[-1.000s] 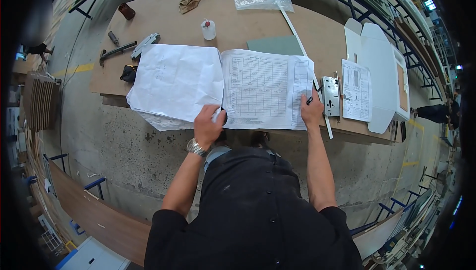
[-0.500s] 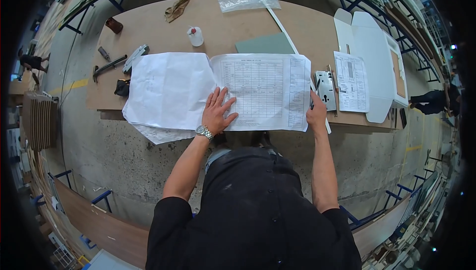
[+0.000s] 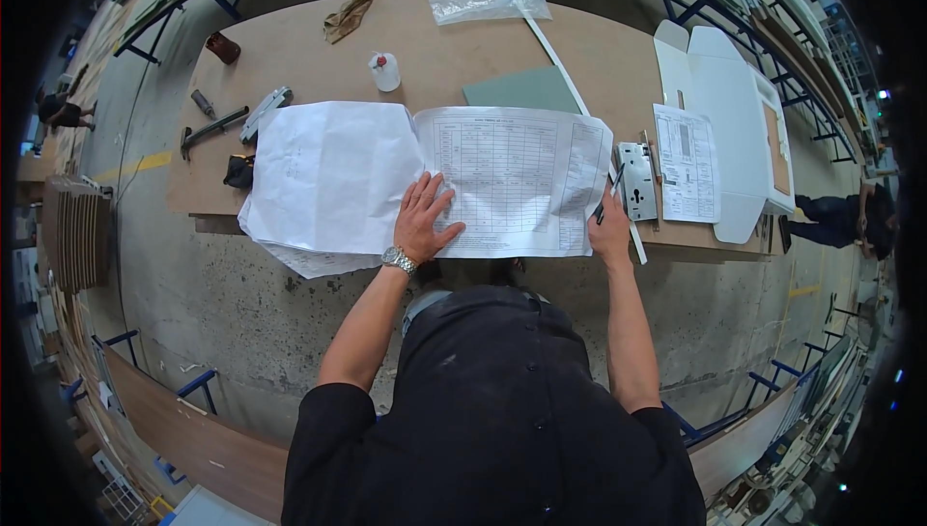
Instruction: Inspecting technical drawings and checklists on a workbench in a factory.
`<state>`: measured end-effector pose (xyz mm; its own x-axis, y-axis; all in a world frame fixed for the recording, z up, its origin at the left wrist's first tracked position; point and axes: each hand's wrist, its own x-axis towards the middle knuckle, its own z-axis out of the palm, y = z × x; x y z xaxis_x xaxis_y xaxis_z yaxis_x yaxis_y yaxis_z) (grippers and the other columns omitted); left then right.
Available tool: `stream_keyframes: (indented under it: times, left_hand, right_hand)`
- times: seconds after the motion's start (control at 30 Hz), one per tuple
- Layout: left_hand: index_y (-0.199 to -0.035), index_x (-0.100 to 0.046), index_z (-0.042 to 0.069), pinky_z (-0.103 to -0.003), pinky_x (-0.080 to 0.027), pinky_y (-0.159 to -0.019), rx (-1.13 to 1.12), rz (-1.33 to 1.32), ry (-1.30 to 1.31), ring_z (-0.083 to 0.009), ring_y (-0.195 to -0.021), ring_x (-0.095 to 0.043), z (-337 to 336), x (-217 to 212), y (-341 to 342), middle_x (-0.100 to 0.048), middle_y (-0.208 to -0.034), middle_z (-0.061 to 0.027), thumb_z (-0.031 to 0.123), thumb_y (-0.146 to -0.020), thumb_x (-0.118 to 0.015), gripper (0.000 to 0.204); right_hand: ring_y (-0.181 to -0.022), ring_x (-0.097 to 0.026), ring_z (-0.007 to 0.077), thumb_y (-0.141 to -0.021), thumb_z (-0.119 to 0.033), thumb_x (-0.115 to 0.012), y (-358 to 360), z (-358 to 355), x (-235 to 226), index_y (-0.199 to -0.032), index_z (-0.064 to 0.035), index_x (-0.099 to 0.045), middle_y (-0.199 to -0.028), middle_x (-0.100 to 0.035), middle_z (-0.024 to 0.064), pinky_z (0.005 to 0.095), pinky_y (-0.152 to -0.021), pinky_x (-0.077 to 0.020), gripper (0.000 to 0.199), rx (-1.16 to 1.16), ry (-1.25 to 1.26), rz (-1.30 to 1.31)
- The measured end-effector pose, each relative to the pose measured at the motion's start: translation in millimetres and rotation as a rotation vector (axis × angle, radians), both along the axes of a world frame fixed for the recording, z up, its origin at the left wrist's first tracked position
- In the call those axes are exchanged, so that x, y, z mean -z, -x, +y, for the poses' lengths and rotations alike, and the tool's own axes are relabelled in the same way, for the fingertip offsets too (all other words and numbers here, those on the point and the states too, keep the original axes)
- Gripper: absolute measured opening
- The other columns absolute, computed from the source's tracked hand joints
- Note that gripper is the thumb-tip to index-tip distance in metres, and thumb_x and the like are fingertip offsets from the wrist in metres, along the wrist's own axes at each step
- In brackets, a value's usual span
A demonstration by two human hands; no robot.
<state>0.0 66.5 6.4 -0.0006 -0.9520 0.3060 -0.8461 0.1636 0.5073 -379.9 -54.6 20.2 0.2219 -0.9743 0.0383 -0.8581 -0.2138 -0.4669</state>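
An opened stack of large paper sheets lies over the near edge of the table. Its right-hand page is a printed table sheet [image 3: 512, 183], and a blank white page [image 3: 333, 173] covers the left side. My left hand [image 3: 421, 217], fingers spread, lies flat on the pages near the fold. At the printed sheet's lower right corner, my right hand [image 3: 609, 228] is closed around a dark pen [image 3: 610, 194]. It touches the sheet's edge, which curls upward there. Just beyond that hand lies a metal lock case [image 3: 636, 181].
Left of the papers are a hammer [image 3: 214, 132], a silver metal fitting [image 3: 266, 114] and a black tape measure [image 3: 238, 171]. Farther back stand a white bottle [image 3: 384, 72] and a brown jar [image 3: 223, 48]. An opened white carton [image 3: 739, 140] lies right. Another person [image 3: 850, 219] is beyond it.
My right hand has shifted slightly left, bending the printed sheet's right edge, and the pen shows more clearly. My left hand stays in place. The person at the right has moved.
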Motion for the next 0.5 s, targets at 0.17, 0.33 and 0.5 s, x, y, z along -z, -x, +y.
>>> stream_keyframes:
  times: [0.17,0.33,0.5]
  left_hand:
    - [-0.121,-0.068,0.008,-0.048,-0.033,-0.116,-0.003,0.012,0.038,-0.0343,-0.140,-0.043,-0.8,3.7,-2.3,-0.051,-0.147,-0.0152,0.042,-0.077,-0.081,0.057]
    - [-0.120,-0.069,0.011,-0.048,-0.033,-0.116,0.003,-0.013,0.045,-0.0344,-0.140,-0.043,-0.5,3.3,-1.7,-0.051,-0.147,-0.0156,0.043,-0.077,-0.080,0.055]
    - [-0.118,-0.072,0.013,-0.048,-0.031,-0.117,0.014,-0.012,0.014,-0.0349,-0.141,-0.041,0.1,0.9,-2.7,-0.050,-0.147,-0.0153,0.042,-0.077,-0.079,0.050]
  right_hand:
    - [-0.124,-0.052,0.0438,-0.076,-0.012,-0.063,-9.2,6.0,-0.1,-0.146,-0.0020,-0.043,-0.128,-0.057,0.0283,0.0475,-0.103,-0.0450,0.073,-0.011,0.059,0.062]
    - [-0.121,-0.052,0.0428,-0.074,-0.013,-0.066,-17.6,5.0,4.7,-0.142,-0.0012,-0.046,-0.121,-0.062,0.0247,0.0499,-0.102,-0.0443,0.072,0.019,0.156,0.108]
    - [-0.116,-0.055,0.0432,-0.073,-0.009,-0.068,-16.0,-4.9,6.0,-0.135,-0.0045,-0.053,-0.125,-0.063,0.0204,0.0495,-0.099,-0.0457,0.064,0.061,0.222,0.065]
